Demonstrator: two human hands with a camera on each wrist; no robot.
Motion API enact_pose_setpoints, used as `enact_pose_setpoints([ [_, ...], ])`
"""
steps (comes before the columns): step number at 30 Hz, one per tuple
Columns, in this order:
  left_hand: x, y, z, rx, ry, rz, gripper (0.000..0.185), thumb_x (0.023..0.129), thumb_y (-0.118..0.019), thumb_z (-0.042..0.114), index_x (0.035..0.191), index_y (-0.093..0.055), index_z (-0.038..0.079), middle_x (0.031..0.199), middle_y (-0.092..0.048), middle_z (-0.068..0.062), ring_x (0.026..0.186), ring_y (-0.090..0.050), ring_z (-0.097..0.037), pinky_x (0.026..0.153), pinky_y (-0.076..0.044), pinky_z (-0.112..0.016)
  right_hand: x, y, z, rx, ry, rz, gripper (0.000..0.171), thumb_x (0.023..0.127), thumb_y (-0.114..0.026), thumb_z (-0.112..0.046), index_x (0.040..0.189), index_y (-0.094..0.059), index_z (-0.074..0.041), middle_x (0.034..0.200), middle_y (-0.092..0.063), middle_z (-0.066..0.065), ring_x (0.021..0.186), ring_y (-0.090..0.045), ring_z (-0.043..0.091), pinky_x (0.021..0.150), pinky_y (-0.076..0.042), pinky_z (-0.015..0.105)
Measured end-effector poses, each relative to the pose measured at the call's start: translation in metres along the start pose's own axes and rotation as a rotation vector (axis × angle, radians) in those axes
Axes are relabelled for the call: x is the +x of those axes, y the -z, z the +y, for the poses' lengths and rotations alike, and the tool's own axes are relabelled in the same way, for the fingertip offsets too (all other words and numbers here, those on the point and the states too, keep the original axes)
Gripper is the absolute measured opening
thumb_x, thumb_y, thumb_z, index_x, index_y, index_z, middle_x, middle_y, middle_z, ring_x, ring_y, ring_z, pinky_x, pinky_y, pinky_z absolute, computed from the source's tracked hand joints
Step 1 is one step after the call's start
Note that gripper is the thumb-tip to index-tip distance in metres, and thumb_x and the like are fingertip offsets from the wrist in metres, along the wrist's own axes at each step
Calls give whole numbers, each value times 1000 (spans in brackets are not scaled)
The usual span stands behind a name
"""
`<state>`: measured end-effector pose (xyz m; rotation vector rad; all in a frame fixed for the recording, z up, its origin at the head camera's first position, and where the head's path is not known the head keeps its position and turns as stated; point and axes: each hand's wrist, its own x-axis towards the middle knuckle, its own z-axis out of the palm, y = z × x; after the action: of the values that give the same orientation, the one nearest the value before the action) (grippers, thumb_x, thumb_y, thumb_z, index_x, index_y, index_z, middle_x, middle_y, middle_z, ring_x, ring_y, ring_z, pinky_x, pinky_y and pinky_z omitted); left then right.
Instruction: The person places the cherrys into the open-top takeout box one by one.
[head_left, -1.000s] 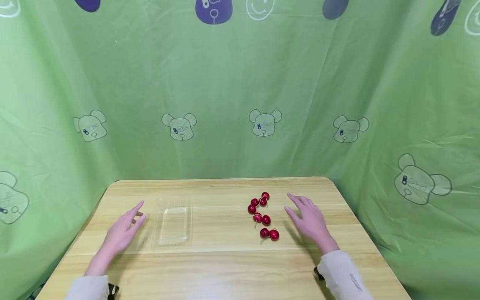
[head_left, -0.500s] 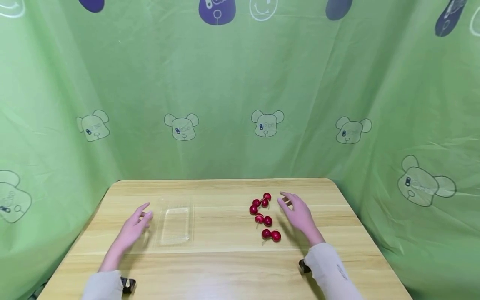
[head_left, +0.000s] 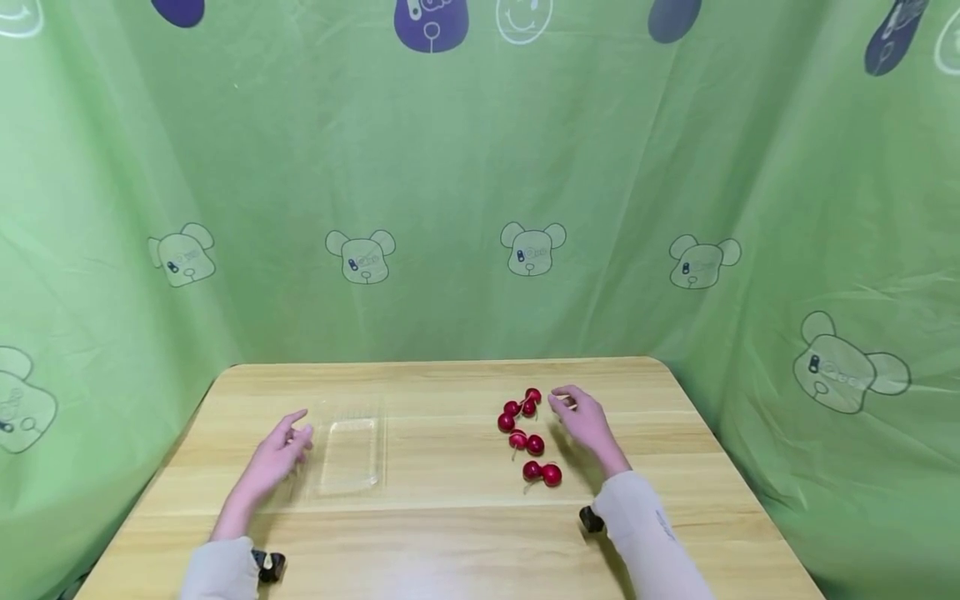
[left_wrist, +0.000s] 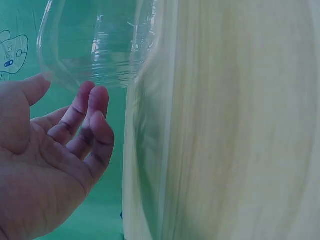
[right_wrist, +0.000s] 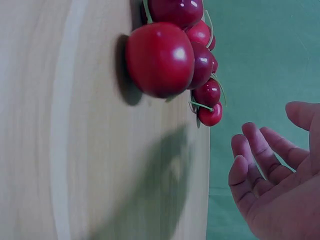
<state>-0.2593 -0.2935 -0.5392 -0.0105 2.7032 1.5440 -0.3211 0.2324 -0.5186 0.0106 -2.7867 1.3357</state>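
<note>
Several red cherries (head_left: 528,437) with green stems lie in a loose line right of the middle of the wooden table (head_left: 450,533). My right hand (head_left: 581,419) hovers just right of the top cherries, fingers loosely bent and holding nothing. In the right wrist view the cherries (right_wrist: 170,57) fill the top and my right hand (right_wrist: 272,182) is apart from them. A clear plastic tray (head_left: 348,446) sits left of centre. My left hand (head_left: 279,454) is beside its left edge, fingers relaxed. The left wrist view shows the tray (left_wrist: 97,42) just past the fingertips (left_wrist: 95,100) of my left hand.
Green cloth with bear prints (head_left: 528,248) hangs close behind and on both sides of the table. Small black clips (head_left: 267,565) sit at both sleeves near the front edge.
My right hand has moved left and forward toward the top cherries, its fingers bending more. My left hand has slid right, closer to the tray's edge. The cherries and tray have not moved.
</note>
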Motion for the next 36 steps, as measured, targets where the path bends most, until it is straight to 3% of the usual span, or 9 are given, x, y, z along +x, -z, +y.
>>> enact_pose_setpoints([
  [5, 3, -3, -3, -7, -17, 6, 61, 110, -53, 27, 160, -30, 2, 112, -66, -23, 84, -66, -22, 69, -58, -31, 6, -9, 2, 17, -41, -28, 42, 108, -55, -29, 139, -58, -2, 118, -64, 21, 98, -67, 36, 74, -56, 33],
  [15, 7, -7, -5, -26, 5, 0, 57, 109, -54, 19, 160, -32, 4, 109, -65, -20, 81, -65, -21, 65, -55, -28, 18, -23, 11, 10, -129, -62, 36, 106, -58, -27, 132, -62, -2, 101, -66, 18, 72, -60, 22, 62, -51, 30],
  [26, 10, -10, -5, -38, -14, 16, 51, 108, -54, 13, 156, -39, 2, 107, -64, -21, 79, -65, -20, 65, -55, -27, 20, -31, 11, -36, -155, -52, 35, 102, -62, -26, 126, -65, -1, 116, -67, 19, 96, -62, 27, 80, -53, 36],
  [36, 9, -14, -2, -57, -8, 1, 52, 109, -53, 15, 157, -38, 3, 108, -63, -20, 81, -65, -20, 65, -55, -28, 25, -34, 12, -82, -136, -41, 32, 97, -66, -20, 119, -68, 2, 121, -68, 22, 112, -63, 40, 98, -51, 56],
])
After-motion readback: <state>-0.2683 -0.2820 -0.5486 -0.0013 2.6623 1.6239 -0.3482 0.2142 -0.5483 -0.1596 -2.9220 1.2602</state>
